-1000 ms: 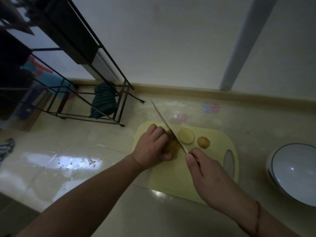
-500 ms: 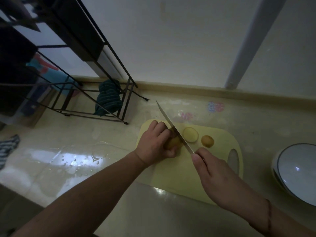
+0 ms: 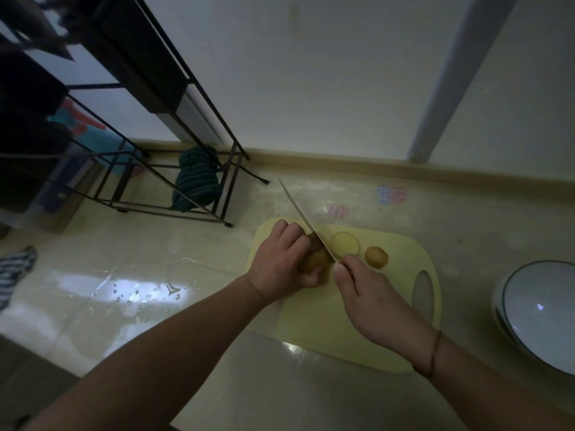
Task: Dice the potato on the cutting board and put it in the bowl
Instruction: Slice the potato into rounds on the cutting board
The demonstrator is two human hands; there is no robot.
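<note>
On the cutting board: potato mid-slice

Nearest, my right hand (image 3: pixel 370 301) grips the knife (image 3: pixel 306 220). My left hand (image 3: pixel 280 264) holds the potato (image 3: pixel 315 259) on the cutting board (image 3: pixel 311 331). Beyond: one slice (image 3: pixel 344 243), one end piece (image 3: pixel 376 257). Bowl (image 3: pixel 541 312) right, apart.

The cutting board (image 3: pixel 314 334) looks like matt pale-yellow plastic. The knife (image 3: pixel 306 220) blade is smooth, shiny metal. The bowl (image 3: pixel 541 315) is glossy, glazed-looking white. The floor (image 3: pixel 146 293) is polished and reflective. The rack (image 3: pixel 174 119) is dark matt metal; a striped cloth (image 3: pixel 196 180) hangs on it.
</note>
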